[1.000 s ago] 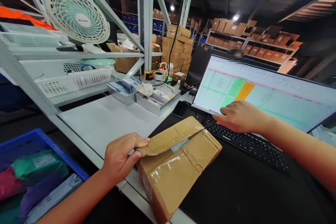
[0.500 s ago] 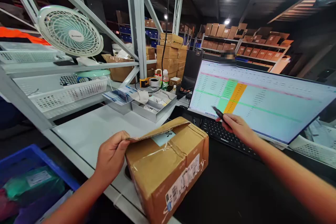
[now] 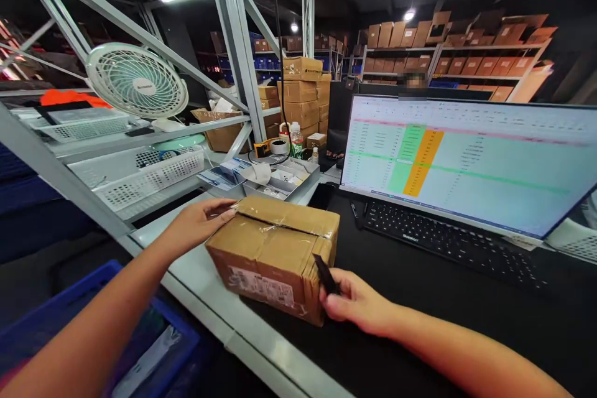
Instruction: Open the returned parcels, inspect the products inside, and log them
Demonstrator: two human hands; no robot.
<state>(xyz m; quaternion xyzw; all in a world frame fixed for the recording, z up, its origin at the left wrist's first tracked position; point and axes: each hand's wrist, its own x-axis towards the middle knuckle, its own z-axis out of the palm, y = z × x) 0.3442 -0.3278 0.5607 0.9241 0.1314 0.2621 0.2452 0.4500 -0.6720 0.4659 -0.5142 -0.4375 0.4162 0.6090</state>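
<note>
A taped brown cardboard box (image 3: 275, 233) sits at the desk's near left edge, its top flaps lying down and a creased white label (image 3: 261, 286) on its front. My left hand (image 3: 205, 219) grips the box's far left top edge, fingers on top and thumb at the side. In my right hand (image 3: 349, 301) is a slim black tool (image 3: 326, 275) shaped like a box cutter or marker; I cannot tell which. Its slanted end points up, and the fist is against the box's right end. The box's contents are hidden.
Behind the black mat (image 3: 373, 336) stand a keyboard (image 3: 433, 249) and a monitor (image 3: 466, 161) showing a spreadsheet. Grey trays (image 3: 280, 183) of small items lie beyond the box. A metal frame (image 3: 233, 37), a fan (image 3: 140, 84) and a blue crate (image 3: 186, 348) are leftward.
The lifted flap has come down, covering the light blue paper inside. The box has turned. My right hand has come from over the keyboard to the box's right end, still holding the black tool.
</note>
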